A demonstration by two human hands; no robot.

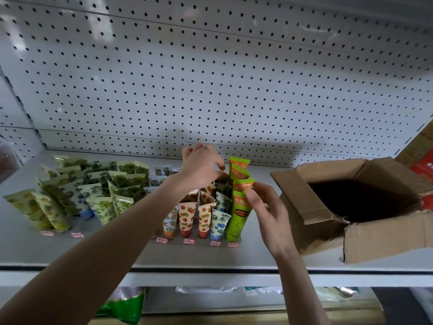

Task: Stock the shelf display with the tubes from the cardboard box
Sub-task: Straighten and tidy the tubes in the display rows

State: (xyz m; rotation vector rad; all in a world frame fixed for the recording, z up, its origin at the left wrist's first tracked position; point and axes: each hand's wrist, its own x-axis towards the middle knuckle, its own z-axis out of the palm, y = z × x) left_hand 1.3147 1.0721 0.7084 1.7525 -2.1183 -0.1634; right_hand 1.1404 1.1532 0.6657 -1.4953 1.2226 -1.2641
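Rows of upright tubes (203,219) with fruit and leaf prints fill a clear display rack at the middle of the white shelf (210,254). At the rack's right end stands a row of bright green tubes (237,214) with orange tops. My right hand (269,212) pinches the front green tube near its top with thumb and fingers. My left hand (199,167) reaches over the back rows, fingers curled down among the tubes; what it touches is hidden. The open cardboard box (351,235) sits on the shelf at the right, its inside dark.
A group of green and yellow leaf-print tubes (79,191) leans together on the shelf's left. Red price tags (188,241) line the rack's front. A white pegboard (210,78) backs the shelf. Packaged goods show on the lower shelf (124,306).
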